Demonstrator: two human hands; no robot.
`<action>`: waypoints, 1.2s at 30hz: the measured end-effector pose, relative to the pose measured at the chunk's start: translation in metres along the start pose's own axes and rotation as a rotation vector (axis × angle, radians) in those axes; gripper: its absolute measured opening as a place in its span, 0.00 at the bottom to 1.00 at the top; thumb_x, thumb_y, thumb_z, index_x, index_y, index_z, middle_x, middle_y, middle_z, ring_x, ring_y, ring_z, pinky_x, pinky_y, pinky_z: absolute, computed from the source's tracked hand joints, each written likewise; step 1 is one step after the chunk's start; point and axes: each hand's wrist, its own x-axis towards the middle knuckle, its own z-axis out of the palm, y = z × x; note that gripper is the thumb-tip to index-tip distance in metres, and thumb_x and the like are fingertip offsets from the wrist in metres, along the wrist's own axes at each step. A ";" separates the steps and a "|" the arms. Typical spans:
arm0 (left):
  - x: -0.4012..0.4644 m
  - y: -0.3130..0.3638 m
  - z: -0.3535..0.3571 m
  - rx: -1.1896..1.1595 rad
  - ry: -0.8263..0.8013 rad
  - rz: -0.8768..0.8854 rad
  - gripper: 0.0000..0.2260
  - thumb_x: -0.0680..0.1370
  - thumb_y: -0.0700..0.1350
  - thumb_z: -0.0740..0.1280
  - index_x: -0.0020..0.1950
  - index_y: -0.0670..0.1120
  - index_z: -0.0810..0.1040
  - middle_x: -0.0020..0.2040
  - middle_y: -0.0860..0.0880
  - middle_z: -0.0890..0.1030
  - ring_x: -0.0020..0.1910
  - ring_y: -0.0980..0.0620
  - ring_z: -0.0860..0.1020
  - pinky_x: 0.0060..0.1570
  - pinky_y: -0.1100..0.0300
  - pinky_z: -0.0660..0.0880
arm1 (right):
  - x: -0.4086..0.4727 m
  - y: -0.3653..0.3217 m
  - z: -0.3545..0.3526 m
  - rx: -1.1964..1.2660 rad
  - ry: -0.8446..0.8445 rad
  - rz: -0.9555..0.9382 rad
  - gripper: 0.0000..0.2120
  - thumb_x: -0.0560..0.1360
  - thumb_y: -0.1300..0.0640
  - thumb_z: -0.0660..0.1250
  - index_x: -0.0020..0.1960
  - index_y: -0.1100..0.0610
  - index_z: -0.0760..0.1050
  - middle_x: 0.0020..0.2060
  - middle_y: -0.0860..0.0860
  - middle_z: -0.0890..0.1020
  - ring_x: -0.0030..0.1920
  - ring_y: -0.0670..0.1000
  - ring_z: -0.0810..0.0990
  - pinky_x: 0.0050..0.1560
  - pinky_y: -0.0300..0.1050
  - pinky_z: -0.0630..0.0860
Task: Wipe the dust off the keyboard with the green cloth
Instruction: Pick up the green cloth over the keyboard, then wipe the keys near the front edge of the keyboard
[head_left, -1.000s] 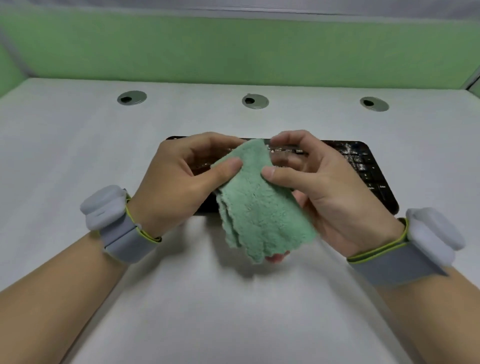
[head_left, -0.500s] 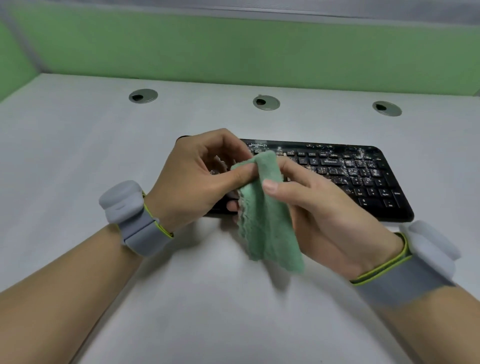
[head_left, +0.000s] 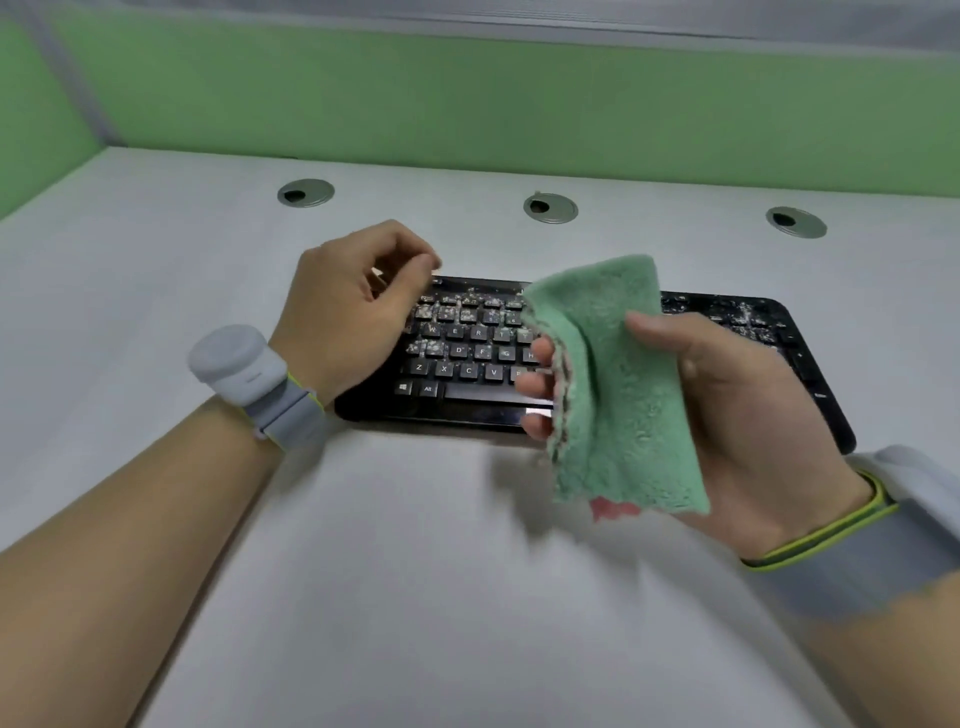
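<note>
Green partition panels stand behind the pale counter (head_left: 415, 597), and the black keyboard (head_left: 467, 374) lies across its middle, our landmark for everything else. Three round cable ports (head_left: 550, 208) sit in a row on the counter beyond the keyboard.

Our right hand (head_left: 727, 415) holds the green cloth (head_left: 618, 395) folded, thumb pressed on its near face and fingers (head_left: 540, 358) wrapped behind its left edge. The cloth hangs just above the keyboard's middle, in front of the keys there, and does not appear to touch them yet. Our left hand (head_left: 353, 312) is loosely curled and empty, fingers half closed, over the keyboard's left end; whether it presses on the frame we cannot tell.

Pale crumbs and dust (head_left: 462, 312) speckle the upper key rows and the right-hand block. We judge the wiping has yet to begin. To do it well, we would steady the keyboard's left end with the left hand, lay a flat pad of cloth on the far row, and draw it in long, light strokes in one direction, so the grit gathers at one edge instead of dropping between the keys. Pressing hard risks pushing crumbs into the gaps.

Readable legends include W, E, R, D, F, G, Z, X, C, V and Alt, plus a window logo key. No brand name is legible now.
</note>
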 end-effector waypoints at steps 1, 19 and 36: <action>0.003 -0.009 -0.001 0.092 0.022 -0.018 0.06 0.79 0.44 0.67 0.49 0.50 0.83 0.42 0.53 0.84 0.43 0.51 0.80 0.48 0.54 0.77 | 0.000 -0.001 0.000 0.027 0.013 -0.027 0.23 0.77 0.52 0.60 0.63 0.68 0.76 0.50 0.62 0.83 0.43 0.59 0.86 0.32 0.49 0.83; 0.016 -0.043 -0.004 -0.104 0.035 -0.475 0.12 0.76 0.45 0.63 0.44 0.55 0.87 0.44 0.53 0.87 0.50 0.49 0.84 0.59 0.45 0.80 | 0.002 -0.012 -0.016 -0.351 0.194 -0.322 0.27 0.77 0.46 0.63 0.71 0.60 0.70 0.52 0.57 0.84 0.35 0.53 0.79 0.32 0.44 0.73; 0.022 -0.057 -0.015 0.133 -0.046 -0.220 0.08 0.79 0.44 0.68 0.52 0.52 0.86 0.42 0.56 0.82 0.46 0.57 0.79 0.49 0.69 0.69 | 0.042 -0.016 0.006 -1.092 0.400 -0.521 0.08 0.79 0.48 0.69 0.56 0.48 0.79 0.35 0.52 0.84 0.26 0.47 0.77 0.24 0.38 0.73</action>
